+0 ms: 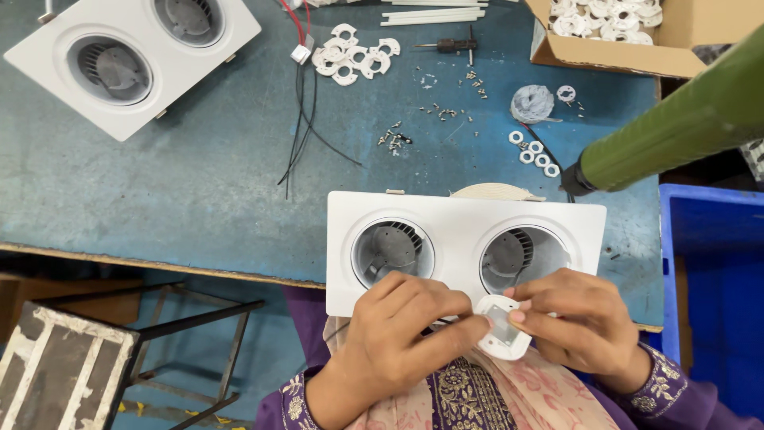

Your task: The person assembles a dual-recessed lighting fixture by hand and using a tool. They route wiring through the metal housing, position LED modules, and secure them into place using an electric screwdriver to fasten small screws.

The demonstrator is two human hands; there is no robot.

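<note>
Round white lens cap (pixel 503 326) with a grey square centre sits pinched between both hands, just below the near edge of the twin downlight housing (pixel 465 243). Left hand (pixel 398 334) grasps it from its left side, fingertips (pixel 477 321) on the cap rim, remaining fingers curled over the housing's front edge. Right hand (pixel 577 318) grips the cap's other side, thumb and forefinger closed on the rim.

Directly above the hands: white rectangular housing with two round openings, grey finned heat sinks visible inside each, left one (pixel 392 252) and right one (pixel 521 256). It lies at the near edge of the blue workbench (pixel 159 183).

Beyond the housing: scattered small screws (pixel 442 111), a pile of white plastic ring brackets (pixel 350 56), black and red wires (pixel 302 119), a row of small white washers (pixel 533 151), a screwdriver (pixel 450 45).

Up and left of the left hand, well apart: second twin downlight housing (pixel 131 60), tilted. Up and right of the right hand: cardboard box (pixel 676 44) full of white parts, a green cylinder (pixel 676 127) crossing the corner, a blue bin (pixel 708 279) just beside the right hand.
</note>
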